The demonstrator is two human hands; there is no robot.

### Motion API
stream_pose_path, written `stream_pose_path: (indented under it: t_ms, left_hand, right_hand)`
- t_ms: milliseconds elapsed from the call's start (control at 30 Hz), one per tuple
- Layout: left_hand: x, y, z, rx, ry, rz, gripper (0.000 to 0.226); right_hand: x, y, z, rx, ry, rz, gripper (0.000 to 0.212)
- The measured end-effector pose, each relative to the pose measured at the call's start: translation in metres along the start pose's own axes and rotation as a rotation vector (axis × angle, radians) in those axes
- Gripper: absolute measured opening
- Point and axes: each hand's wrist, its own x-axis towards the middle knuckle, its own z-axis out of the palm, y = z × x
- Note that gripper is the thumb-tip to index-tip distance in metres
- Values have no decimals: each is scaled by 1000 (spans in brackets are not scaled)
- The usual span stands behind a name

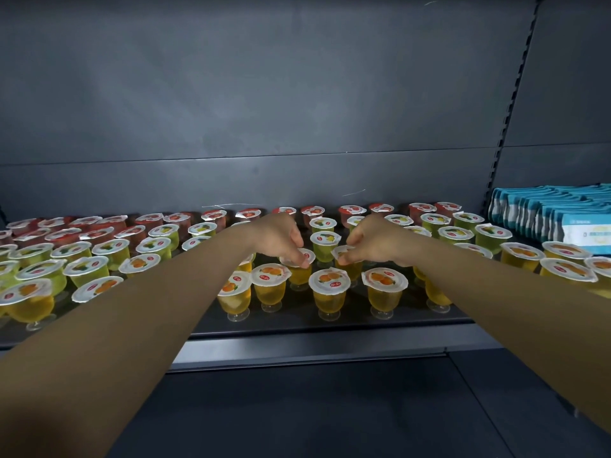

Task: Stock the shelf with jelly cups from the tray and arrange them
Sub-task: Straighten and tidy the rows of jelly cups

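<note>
Both bare arms reach in over the front edge of the dark grey metal shelf (330, 328), which is already crowded with small footed clear plastic jelly cups with white foil lids: red ones along the back, green in the middle, orange-yellow towards the front; the left hand (281, 239) has its fingers curled down and pinches the lid rim of an orange jelly cup (302, 271) in the second row from the front; the right hand (377, 241) does the same, fingertips bunched on the lid edge of the neighbouring orange cup (347, 259); each cup stands upright directly beneath its own hand's fingertips, long axis vertical, with a green cup (325, 242) standing just behind the gap between the two hands; so any shifting looks like a short slide or lift straight from above, each hand nearest its own cup; no tray shows; blue-and-white packets (555, 216) are stacked at the right end of the shelf.
</note>
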Motion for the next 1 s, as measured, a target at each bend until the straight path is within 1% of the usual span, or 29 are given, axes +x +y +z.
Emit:
stream_pose_path:
  t_ms: [167,300,400,500,667,800,1000]
  left_hand:
    - [0,-6,-1,11,17,-24,35]
    - [-1,-8,-2,-14,26,-42,37]
    - [-1,-10,-1,-46,25,-48,35]
    - [-1,-15,-2,-65,13,-60,14]
    - [-3,-21,-5,-73,-8,-78,23]
    - [-2,-18,-3,-77,7,-95,30]
    - [-1,-15,-2,-46,8,-92,28]
  right_hand:
    - [-1,-4,4,70,1,-15,43]
    - [0,-8,6,79,-14,-34,46]
    - [1,-11,8,95,-17,-43,44]
    - [1,-13,10,117,-20,-48,41]
    - [2,-15,10,120,-23,-35,46]
    - [1,-17,10,137,-31,-31,46]
    - [-2,-19,8,131,-39,-23,42]
